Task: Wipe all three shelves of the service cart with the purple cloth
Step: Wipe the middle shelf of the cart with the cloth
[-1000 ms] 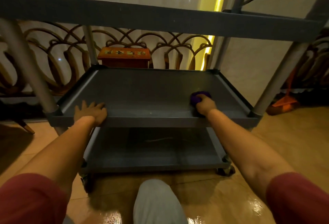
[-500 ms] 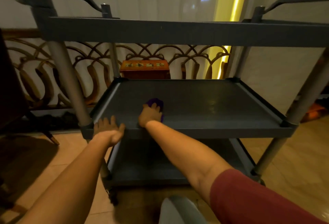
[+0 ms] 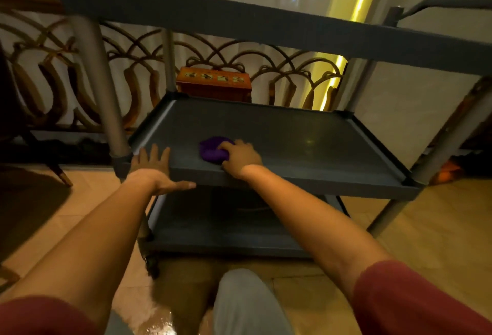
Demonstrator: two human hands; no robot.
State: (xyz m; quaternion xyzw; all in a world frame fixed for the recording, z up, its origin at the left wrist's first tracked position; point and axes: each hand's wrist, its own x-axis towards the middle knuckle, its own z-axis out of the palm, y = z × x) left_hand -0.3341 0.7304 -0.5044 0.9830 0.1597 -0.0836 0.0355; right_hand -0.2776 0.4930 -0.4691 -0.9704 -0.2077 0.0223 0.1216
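Observation:
A dark grey three-shelf service cart stands in front of me. Its middle shelf (image 3: 306, 134) fills the centre of the view, the top shelf (image 3: 266, 25) crosses above, and the bottom shelf (image 3: 226, 228) shows below between my arms. My right hand (image 3: 241, 157) presses a bunched purple cloth (image 3: 211, 150) onto the near left part of the middle shelf. My left hand (image 3: 154, 170) lies flat with fingers spread on that shelf's front left corner, next to the grey post (image 3: 101, 86), holding nothing.
Behind the cart runs an ornate curved wooden railing (image 3: 53, 81), with an orange wooden box (image 3: 214, 84) beyond the middle shelf. A yellow light strip (image 3: 354, 28) glows on the wall. My grey-clad knee (image 3: 247, 305) is low on the glossy tiled floor, near a cart wheel (image 3: 151, 264).
My right hand swept the purple cloth from the right side of the middle shelf to its left part. My left hand stayed on the front left corner. The view tilted.

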